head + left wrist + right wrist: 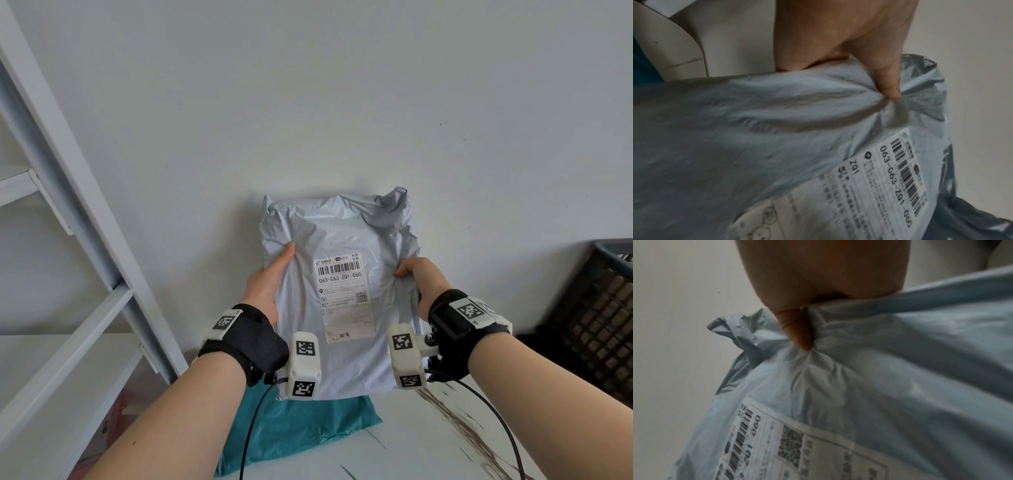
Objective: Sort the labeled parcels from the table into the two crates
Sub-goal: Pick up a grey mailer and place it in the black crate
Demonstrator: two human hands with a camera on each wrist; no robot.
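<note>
I hold a grey plastic mailer parcel [342, 240] upright in front of me, its white shipping label [344, 298] facing me and reading 063-063-ZQ1-060. My left hand [270, 281] grips its left edge, thumb on the front [888, 81]. My right hand [419, 277] pinches the right edge, thumb pressed into the crumpled plastic [797, 331]. The label shows in both wrist views [869, 186] [797, 443]. A teal parcel [294, 431] lies flat on the table below the grey one. A dark latticed crate [596, 318] stands at the right.
The white table [428, 445] has dark streaks near its right front. A pale metal shelf frame [85, 212] rises at the left, with something pink [116, 414] low beside it. A plain white wall [342, 85] fills the background.
</note>
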